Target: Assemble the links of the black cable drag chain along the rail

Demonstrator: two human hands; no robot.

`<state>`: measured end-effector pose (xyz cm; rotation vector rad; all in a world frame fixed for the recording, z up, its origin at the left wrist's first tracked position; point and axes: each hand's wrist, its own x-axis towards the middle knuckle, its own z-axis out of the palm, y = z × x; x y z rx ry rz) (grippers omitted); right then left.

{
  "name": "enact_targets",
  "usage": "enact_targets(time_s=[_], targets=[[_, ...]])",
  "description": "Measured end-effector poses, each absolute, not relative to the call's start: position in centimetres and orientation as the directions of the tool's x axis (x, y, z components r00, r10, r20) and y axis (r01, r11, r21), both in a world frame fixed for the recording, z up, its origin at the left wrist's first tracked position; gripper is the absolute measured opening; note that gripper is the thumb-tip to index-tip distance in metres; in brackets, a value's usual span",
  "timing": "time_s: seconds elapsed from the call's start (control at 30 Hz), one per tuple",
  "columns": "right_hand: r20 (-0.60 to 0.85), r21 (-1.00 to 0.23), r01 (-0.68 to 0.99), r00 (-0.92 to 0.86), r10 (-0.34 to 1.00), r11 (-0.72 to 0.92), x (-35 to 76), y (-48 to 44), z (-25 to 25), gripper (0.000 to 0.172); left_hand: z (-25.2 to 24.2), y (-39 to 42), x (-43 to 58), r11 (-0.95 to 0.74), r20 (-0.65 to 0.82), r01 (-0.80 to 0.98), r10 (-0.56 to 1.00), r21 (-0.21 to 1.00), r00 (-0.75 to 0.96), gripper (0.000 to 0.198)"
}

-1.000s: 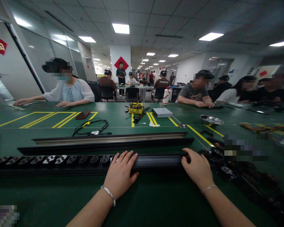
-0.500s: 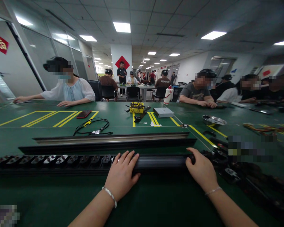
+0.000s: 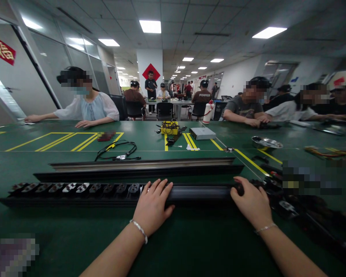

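A long black power strip (image 3: 202, 193) lies across the green table in front of me, a row of sockets along its left half and a smooth cover on its right. My left hand (image 3: 153, 206) rests on its middle, fingers stretched over the top and thumb apart on the near side. At the right end, my right hand (image 3: 252, 202) is closed, thumb and forefinger curled about a dark rounded part there. Its other fingers are partly hidden. Just beyond the strip lie two long black metal channels (image 3: 144, 166), parallel to it.
Dark cables and parts (image 3: 308, 215) crowd the right side. Further back are a looped black cable (image 3: 117, 149), a yellow box (image 3: 169, 127) with wires, a grey box (image 3: 202, 133) and a metal bowl (image 3: 266, 142). Co-workers sit across the table, left and right.
The whole view has shifted slightly, so everything appears a little further right and higher. Both hands keep their places on the power strip.
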<state>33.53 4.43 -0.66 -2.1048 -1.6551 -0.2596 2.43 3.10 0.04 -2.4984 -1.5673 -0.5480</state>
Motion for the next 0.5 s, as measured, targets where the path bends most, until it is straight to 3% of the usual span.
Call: enact_targets(time_s=[0.5], targets=[[0.357, -0.255, 0.951, 0.26, 0.897, -0.174, 33.7, 4.34, -0.11, 0.029, 0.13, 3.21, 2.45, -0.448, 0.372, 0.892, 0.84, 0.061, 0.396, 0.056]])
